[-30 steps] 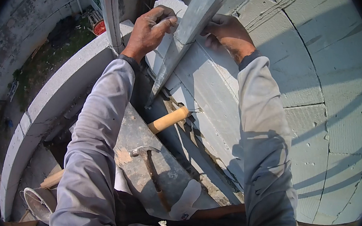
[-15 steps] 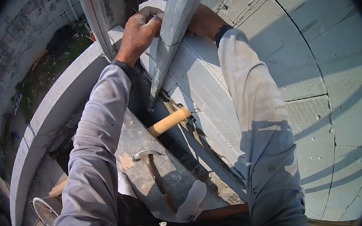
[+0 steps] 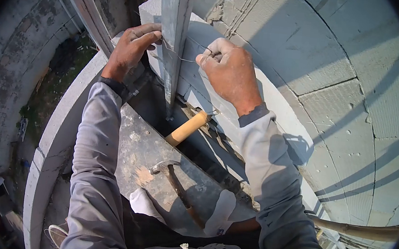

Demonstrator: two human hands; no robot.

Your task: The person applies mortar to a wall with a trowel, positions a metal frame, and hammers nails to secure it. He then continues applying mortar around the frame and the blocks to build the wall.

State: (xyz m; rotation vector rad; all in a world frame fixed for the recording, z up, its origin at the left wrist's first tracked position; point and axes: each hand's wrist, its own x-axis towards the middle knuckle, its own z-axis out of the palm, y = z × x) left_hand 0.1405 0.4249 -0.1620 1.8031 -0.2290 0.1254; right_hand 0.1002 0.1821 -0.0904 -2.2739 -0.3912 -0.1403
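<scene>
A thin wire (image 3: 184, 59) runs across the front of an upright grey metal post (image 3: 173, 29). My right hand (image 3: 231, 72) pinches the wire to the right of the post, thumb and fingers closed. On the post's left side, my left hand (image 3: 132, 49) is closed with its fingertips against the post, where the wire's other end seems to be. Behind the post lies a pale block (image 3: 150, 10). Below, a claw hammer (image 3: 177, 188) rests on a metal sheet (image 3: 134, 142) between my two white-socked feet.
A round yellowish pole end (image 3: 188, 128) juts over a dark gap beside the sheet. Pale block walling (image 3: 338, 100) rises on the right. A second metal post (image 3: 85, 8) leans at upper left, above a curved ledge (image 3: 59, 119) with a drop to the ground beyond.
My right hand has come out from behind the post to its right side, drawing the wire into sight. My left hand has shifted left and down slightly, and the view has moved.
</scene>
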